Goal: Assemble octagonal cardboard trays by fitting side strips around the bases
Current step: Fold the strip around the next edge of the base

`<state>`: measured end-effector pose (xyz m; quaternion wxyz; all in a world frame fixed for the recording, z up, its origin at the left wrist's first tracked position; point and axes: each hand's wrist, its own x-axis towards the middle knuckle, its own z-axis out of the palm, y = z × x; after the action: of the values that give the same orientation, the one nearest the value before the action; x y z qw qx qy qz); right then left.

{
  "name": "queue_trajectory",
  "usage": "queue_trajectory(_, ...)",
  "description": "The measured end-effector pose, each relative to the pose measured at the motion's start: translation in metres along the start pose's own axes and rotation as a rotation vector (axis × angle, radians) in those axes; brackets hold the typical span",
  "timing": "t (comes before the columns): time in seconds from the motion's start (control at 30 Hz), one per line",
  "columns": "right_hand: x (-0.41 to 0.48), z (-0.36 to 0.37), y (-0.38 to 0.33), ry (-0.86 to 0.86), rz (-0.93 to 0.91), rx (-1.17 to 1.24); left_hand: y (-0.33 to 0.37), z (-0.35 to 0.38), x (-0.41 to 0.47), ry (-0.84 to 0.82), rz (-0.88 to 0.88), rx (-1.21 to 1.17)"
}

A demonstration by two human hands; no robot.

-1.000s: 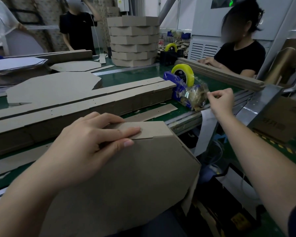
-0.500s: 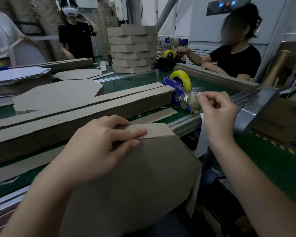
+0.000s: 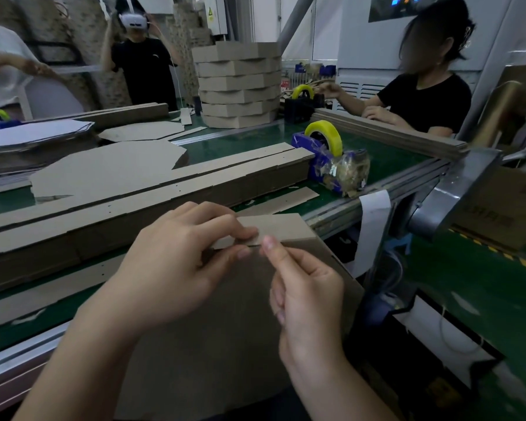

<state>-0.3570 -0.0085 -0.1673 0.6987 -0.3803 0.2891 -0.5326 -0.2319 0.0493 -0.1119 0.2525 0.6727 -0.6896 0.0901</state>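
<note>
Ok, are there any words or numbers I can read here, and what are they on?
None reads clearly.
Cardboard box: dark printed characters, too blurred.
Control panel: glowing digits, too blurred.
Yellow warning sticker on the cabinet: too small.
Black T-shirt: small white logo, unreadable.

Pinching strip (image 3: 281, 227) onto base (image 3: 225, 335) with left hand (image 3: 176, 262); right hand (image 3: 308, 294), fingers curled, thumb at the seam. Dispenser (image 3: 327, 154) behind on table (image 3: 246, 145).
</note>
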Motion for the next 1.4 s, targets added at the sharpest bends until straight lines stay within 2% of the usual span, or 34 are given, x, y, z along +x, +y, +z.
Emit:
queue_trajectory(0.23, 0.001, -0.002, 0.003, 0.041, 0.067, -0.031, -0.002, -0.001, -0.001, -0.028, 0.016, -0.013)
queue_trajectory(0.37, 0.000, -0.003, 0.000, 0.003, 0.105, -0.050, 0.000, -0.002, 0.000, -0.043, -0.010, -0.025)
queue_trajectory(0.5, -0.002, -0.011, 0.001, -0.078, 0.125, -0.091, 0.000, -0.006, 0.000, -0.134, 0.023, 0.012)
queue_trajectory(0.6, -0.004, -0.017, 0.001, -0.125, 0.179, -0.104, 0.001, -0.009, 0.001, -0.141, -0.024, -0.069)
queue_trajectory(0.67, -0.005, -0.018, 0.002, -0.136, 0.186, -0.106, 0.004, -0.007, 0.006, -0.117, -0.053, -0.094)
queue_trajectory(0.87, -0.005, -0.020, 0.000, -0.170, 0.141, -0.155, 0.019, 0.009, 0.014, 0.066, -0.045, 0.105)
queue_trajectory(0.97, -0.003, -0.026, -0.004, -0.200, 0.120, -0.236, 0.018, 0.008, 0.012, 0.083, 0.005, 0.114)
queue_trajectory(1.1, -0.004, -0.030, 0.005, -0.199, 0.172, -0.370, 0.017, 0.007, 0.012, 0.028, -0.028, 0.123)
queue_trajectory(1.13, -0.005, -0.032, 0.007, -0.162, 0.094, -0.369, 0.017, 0.005, 0.011, 0.013, -0.042, 0.123)
queue_trajectory(1.2, -0.001, -0.038, 0.004, -0.081, -0.288, -0.443, 0.018, 0.003, 0.009, -0.016, -0.046, 0.171)
queue_trajectory(1.27, 0.009, -0.040, -0.008, -0.026, -0.723, -0.666, 0.020, 0.004, 0.008, -0.047, -0.032, 0.229)
queue_trajectory(1.3, 0.016, -0.038, -0.013, -0.045, -0.853, -0.799, 0.021, 0.004, 0.007, -0.048, -0.023, 0.249)
queue_trajectory(1.33, 0.023, -0.036, -0.017, -0.094, -0.914, -0.918, 0.022, 0.004, 0.007, -0.045, -0.013, 0.276)
queue_trajectory(1.4, 0.034, -0.031, -0.020, -0.199, -0.877, -1.092, 0.024, 0.006, 0.006, -0.039, 0.014, 0.329)
